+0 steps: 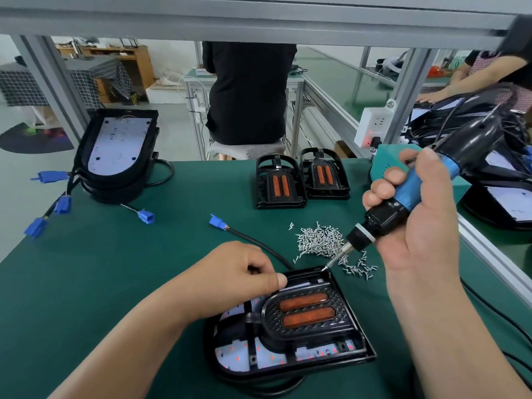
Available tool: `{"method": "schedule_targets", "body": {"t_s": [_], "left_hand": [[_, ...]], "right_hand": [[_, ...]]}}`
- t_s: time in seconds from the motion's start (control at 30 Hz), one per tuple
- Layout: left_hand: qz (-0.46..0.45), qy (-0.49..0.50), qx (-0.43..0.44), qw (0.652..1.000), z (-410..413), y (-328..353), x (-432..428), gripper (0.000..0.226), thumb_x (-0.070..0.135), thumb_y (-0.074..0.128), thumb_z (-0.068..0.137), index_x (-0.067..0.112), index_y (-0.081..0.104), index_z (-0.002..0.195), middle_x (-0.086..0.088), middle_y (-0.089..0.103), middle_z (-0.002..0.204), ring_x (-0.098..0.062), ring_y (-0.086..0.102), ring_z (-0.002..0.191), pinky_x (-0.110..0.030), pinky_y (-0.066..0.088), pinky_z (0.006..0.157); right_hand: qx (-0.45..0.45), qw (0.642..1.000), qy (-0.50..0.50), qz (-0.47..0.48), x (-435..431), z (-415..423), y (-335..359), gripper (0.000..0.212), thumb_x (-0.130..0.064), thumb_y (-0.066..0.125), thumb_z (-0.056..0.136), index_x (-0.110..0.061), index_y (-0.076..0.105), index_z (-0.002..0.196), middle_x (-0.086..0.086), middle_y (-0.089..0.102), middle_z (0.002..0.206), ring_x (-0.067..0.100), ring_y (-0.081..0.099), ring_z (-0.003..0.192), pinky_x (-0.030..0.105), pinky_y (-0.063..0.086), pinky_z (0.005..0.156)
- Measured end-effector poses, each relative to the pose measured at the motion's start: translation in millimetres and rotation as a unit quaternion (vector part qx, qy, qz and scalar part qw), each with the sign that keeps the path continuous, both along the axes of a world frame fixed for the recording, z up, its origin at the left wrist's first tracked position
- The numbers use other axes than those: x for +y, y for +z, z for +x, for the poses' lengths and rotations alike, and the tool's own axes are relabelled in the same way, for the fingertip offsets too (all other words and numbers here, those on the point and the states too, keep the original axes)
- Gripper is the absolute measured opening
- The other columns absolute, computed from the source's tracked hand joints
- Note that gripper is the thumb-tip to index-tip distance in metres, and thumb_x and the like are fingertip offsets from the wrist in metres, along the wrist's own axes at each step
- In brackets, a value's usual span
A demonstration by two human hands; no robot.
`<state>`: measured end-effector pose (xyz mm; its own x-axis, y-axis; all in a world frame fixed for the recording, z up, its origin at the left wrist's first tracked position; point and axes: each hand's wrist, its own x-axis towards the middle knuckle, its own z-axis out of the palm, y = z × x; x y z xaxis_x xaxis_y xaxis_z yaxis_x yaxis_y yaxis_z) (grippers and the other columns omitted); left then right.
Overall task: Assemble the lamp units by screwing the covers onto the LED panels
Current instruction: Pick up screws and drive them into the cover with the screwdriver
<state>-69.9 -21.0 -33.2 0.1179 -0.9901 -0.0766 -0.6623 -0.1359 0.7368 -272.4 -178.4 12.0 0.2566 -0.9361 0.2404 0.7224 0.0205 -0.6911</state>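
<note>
While right hand point(417, 226) grips the screwdriver point(383, 217) at the far corner of the cover point(305, 309) and curled left hand point(241, 272) pins it, we keep the bit point(334, 262) plumb.

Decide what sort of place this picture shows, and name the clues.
Probably a factory assembly bench for lamps: the right hand grips an electric screwdriver, loose screws lie heaped on the green mat, and LED panels are stacked at the left.
</note>
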Motion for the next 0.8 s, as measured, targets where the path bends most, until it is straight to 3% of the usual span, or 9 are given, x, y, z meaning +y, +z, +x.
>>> {"method": "schedule_targets", "body": {"t_s": [0.3,0.8], "left_hand": [[-0.022,0.011,0.045,0.999,-2,1,2,0.026,0.039,0.083,0.088,0.021,0.076,0.072,0.01,0.064,0.076,0.0,0.055,0.064,-0.018,0.044,0.064],[-0.022,0.016,0.06,0.998,-3,2,2,0.027,0.035,0.084,0.088,0.016,0.075,0.071,0.01,0.06,0.074,0.0,0.051,0.061,-0.017,0.04,0.063]], "right_hand": [[0.058,0.995,0.011,-0.085,13,4,6,0.011,-0.028,0.058,0.105,-0.017,0.061,0.108,-0.001,0.053,0.078,0.016,0.05,0.059,0.029,0.046,0.058],[0.079,0.99,0.038,-0.113,18,9,4,0.018,-0.032,0.068,0.097,-0.019,0.065,0.109,0.001,0.054,0.078,0.018,0.053,0.058,0.03,0.046,0.058]]}}
